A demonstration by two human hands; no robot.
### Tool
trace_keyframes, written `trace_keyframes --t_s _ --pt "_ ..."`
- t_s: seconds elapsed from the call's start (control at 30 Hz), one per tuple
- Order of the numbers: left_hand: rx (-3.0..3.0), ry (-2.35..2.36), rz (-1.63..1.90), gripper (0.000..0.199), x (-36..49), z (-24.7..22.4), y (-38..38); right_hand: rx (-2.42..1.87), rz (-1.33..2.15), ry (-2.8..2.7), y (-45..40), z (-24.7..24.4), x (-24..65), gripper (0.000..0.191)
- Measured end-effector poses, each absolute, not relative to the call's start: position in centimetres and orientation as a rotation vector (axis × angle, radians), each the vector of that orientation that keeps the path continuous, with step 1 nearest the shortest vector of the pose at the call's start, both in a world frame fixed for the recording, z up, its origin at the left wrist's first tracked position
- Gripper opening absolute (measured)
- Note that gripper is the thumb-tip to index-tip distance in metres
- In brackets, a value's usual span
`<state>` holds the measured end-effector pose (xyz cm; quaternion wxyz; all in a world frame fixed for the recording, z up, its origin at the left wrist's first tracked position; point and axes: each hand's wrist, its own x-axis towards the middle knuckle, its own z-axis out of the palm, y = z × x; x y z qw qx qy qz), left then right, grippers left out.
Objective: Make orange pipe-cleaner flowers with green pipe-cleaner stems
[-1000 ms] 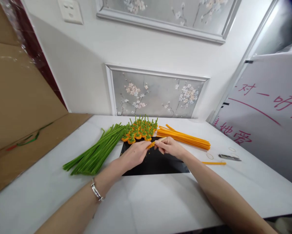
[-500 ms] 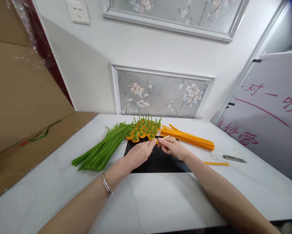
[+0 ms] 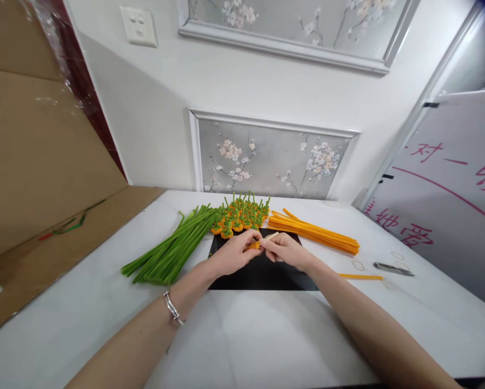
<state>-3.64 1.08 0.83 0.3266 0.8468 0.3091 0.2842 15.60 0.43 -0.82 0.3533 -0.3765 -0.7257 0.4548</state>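
Observation:
Above a black mat [image 3: 262,275], my left hand [image 3: 234,253] pinches a small orange fuzzy piece [image 3: 255,245]. Close against it, my right hand [image 3: 285,251] has its fingers closed on a thin pale stick [image 3: 272,236], whose tip points up and right. Just behind the hands stand several small orange pieces with green stems [image 3: 242,213]. A bundle of green fuzzy stems [image 3: 171,248] lies left of the mat, and a bundle of orange stems [image 3: 315,232] lies to the right.
One loose orange stem [image 3: 361,276] lies beside my right forearm. Farther right are metal snippers [image 3: 394,269] and thin rings [image 3: 358,265]. Cardboard [image 3: 43,162] rises at the left, a wall with framed floral panels [image 3: 274,156] behind, and a whiteboard [image 3: 449,178] at the right.
My left hand has turned and its fingers now curl round the orange piece, which shows more. The hands sit slightly lower in view, and the camera view has shifted a little.

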Motion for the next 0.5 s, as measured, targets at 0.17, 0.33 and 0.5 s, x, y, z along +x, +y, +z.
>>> trace_keyframes --t_s 0.17,0.33,0.5 --pt "2.174 0.782 0.682 0.021 -3.7 1.0 1.0 -0.924 1.113 -2.025 0.7 -0.5 16.9 0.027" --pt "2.339 0.798 0.622 0.017 -3.6 1.3 0.6 -0.889 0.712 -2.085 1.3 -0.9 17.9 0.020" --pt "2.388 0.825 0.690 0.014 -3.5 1.2 0.7 -0.815 0.533 -2.068 1.2 -0.9 17.5 0.023"
